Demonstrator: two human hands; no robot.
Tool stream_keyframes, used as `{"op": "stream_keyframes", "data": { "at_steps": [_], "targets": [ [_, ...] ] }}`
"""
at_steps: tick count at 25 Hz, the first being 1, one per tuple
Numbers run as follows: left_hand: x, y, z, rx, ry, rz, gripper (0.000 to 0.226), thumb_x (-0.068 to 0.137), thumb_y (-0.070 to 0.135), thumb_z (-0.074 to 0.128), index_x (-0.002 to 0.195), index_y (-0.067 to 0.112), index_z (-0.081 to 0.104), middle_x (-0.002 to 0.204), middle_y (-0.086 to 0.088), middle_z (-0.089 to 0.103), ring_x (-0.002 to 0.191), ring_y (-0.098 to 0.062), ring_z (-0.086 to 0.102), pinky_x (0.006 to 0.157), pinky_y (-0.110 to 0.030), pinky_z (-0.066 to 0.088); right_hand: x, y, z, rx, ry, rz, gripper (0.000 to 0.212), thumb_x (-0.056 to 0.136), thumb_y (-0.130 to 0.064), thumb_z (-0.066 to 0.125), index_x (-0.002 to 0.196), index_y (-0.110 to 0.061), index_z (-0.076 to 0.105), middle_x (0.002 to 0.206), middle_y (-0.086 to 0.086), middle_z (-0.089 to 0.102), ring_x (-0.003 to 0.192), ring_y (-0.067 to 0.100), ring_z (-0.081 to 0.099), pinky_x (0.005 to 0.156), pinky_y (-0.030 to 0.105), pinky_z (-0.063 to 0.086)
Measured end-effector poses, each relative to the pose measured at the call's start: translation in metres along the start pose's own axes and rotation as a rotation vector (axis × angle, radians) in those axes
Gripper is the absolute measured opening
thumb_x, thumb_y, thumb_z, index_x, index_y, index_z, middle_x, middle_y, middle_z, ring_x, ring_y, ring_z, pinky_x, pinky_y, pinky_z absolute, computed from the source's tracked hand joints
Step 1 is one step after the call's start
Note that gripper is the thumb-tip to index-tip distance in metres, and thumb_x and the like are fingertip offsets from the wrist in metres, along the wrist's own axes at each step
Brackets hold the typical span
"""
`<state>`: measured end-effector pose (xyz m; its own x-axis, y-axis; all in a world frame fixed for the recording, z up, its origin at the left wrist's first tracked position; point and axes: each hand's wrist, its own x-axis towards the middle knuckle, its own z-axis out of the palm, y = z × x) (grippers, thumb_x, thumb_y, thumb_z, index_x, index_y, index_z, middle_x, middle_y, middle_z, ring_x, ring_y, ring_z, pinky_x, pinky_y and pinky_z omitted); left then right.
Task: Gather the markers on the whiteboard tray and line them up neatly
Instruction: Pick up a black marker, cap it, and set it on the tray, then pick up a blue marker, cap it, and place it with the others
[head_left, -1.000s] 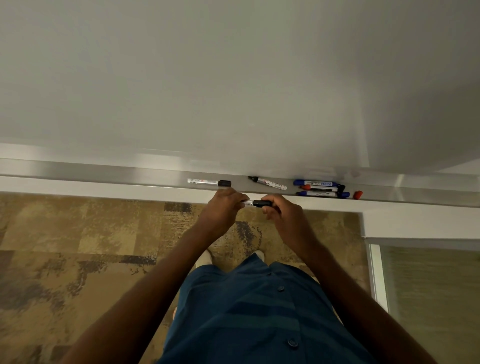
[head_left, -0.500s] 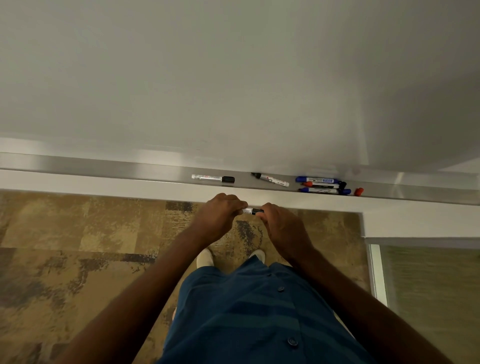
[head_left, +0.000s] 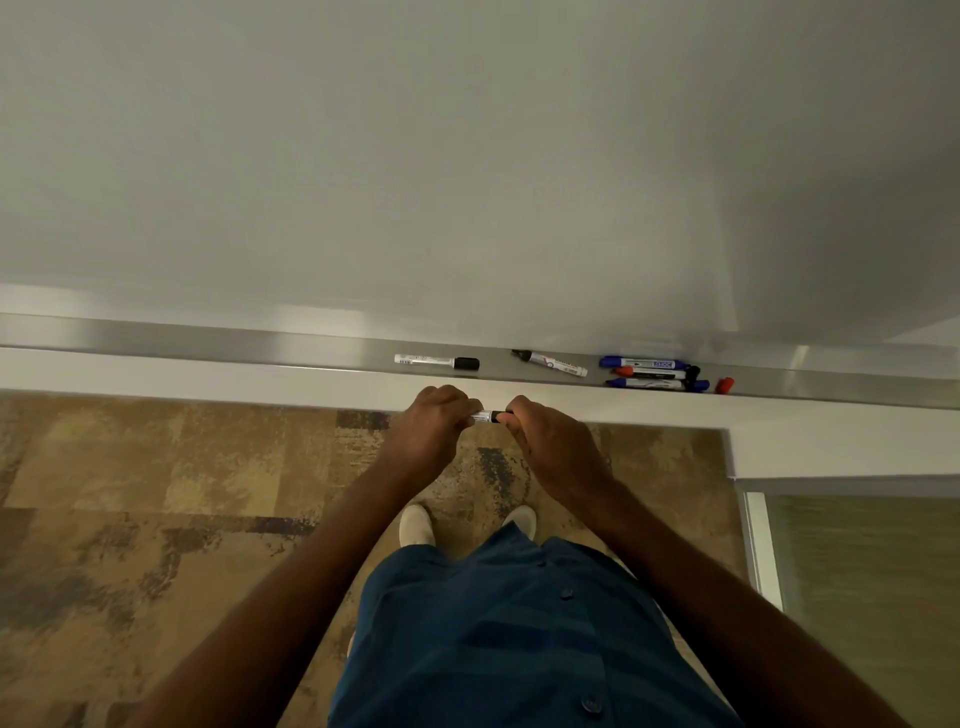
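Both hands grip one black marker (head_left: 488, 416) in front of the whiteboard tray (head_left: 260, 348): my left hand (head_left: 431, 431) holds its white barrel, my right hand (head_left: 545, 441) covers its black cap end. On the tray lies a capped black marker (head_left: 436, 361), level with the rail. To its right an uncapped black marker (head_left: 550, 362) lies slanted. Further right, two blue markers (head_left: 639, 363) and a red one (head_left: 649, 373) lie packed together, with a loose red cap (head_left: 724, 385) beside them.
The blank whiteboard (head_left: 467, 156) fills the upper view. A white ledge (head_left: 208, 371) runs below the tray. Patterned brown carpet (head_left: 156, 519) and my shoes are underneath. A glass panel with a metal frame (head_left: 763, 545) stands at the lower right.
My hands have drawn closer together on the held marker, so less of it shows between them, and they sit slightly lower, off the tray's front edge.
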<state>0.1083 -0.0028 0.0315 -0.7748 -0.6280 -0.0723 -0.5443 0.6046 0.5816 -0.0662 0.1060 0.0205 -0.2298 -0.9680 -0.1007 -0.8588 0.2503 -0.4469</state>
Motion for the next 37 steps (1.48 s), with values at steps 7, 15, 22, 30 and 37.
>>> {"op": "stream_keyframes", "data": {
  "at_steps": [7, 15, 22, 30, 37],
  "targets": [
    [0.048, -0.059, 0.001, 0.234, 0.041, -0.239, 0.021, 0.096, 0.012, 0.061, 0.112, 0.016, 0.075, 0.105, -0.010, 0.066, 0.095, -0.031, 0.058, 0.068, -0.039, 0.053, 0.007, 0.031, 0.014, 0.163, -0.027, 0.314, 0.030, 0.105, -0.040, 0.043, 0.126, -0.024, 0.056, 0.122, -0.002, 0.066, 0.100, 0.011, 0.064, 0.081, 0.025, 0.050],
    [0.069, -0.074, 0.013, 0.341, 0.029, -0.257, 0.038, 0.086, 0.000, 0.064, 0.111, 0.026, 0.076, 0.095, -0.008, 0.067, 0.091, -0.034, 0.060, 0.074, -0.040, 0.045, -0.029, 0.130, -0.021, 0.202, 0.104, 0.655, 0.023, 0.104, -0.026, 0.045, 0.114, -0.015, 0.063, 0.107, 0.006, 0.069, 0.095, 0.018, 0.065, 0.081, 0.031, 0.053],
    [0.075, -0.080, 0.023, 0.300, 0.039, -0.239, 0.039, 0.080, -0.010, 0.066, 0.109, 0.013, 0.077, 0.098, -0.015, 0.068, 0.089, -0.039, 0.060, 0.067, -0.043, 0.051, -0.020, 0.178, -0.050, 0.152, 0.246, 0.758, 0.026, 0.102, -0.019, 0.053, 0.127, -0.013, 0.058, 0.136, 0.011, 0.059, 0.123, 0.027, 0.059, 0.098, 0.041, 0.054],
    [0.079, -0.055, 0.025, 0.295, 0.095, -0.358, 0.025, 0.085, -0.003, 0.066, 0.103, 0.010, 0.077, 0.106, -0.017, 0.070, 0.099, -0.040, 0.061, 0.078, -0.048, 0.051, -0.010, 0.234, -0.068, 0.085, 0.225, 0.713, 0.033, 0.097, -0.006, 0.058, 0.130, -0.006, 0.055, 0.133, 0.016, 0.057, 0.122, 0.033, 0.056, 0.098, 0.042, 0.051],
    [0.112, 0.061, 0.089, 0.142, 0.068, -0.004, 0.018, 0.092, 0.014, 0.067, 0.110, 0.018, 0.070, 0.113, -0.006, 0.071, 0.102, -0.023, 0.064, 0.088, -0.040, 0.054, -0.016, 0.258, -0.068, -0.010, 0.119, 0.613, 0.037, 0.099, -0.008, 0.058, 0.135, -0.005, 0.055, 0.138, 0.018, 0.055, 0.127, 0.034, 0.054, 0.101, 0.041, 0.049]
  ]
}}
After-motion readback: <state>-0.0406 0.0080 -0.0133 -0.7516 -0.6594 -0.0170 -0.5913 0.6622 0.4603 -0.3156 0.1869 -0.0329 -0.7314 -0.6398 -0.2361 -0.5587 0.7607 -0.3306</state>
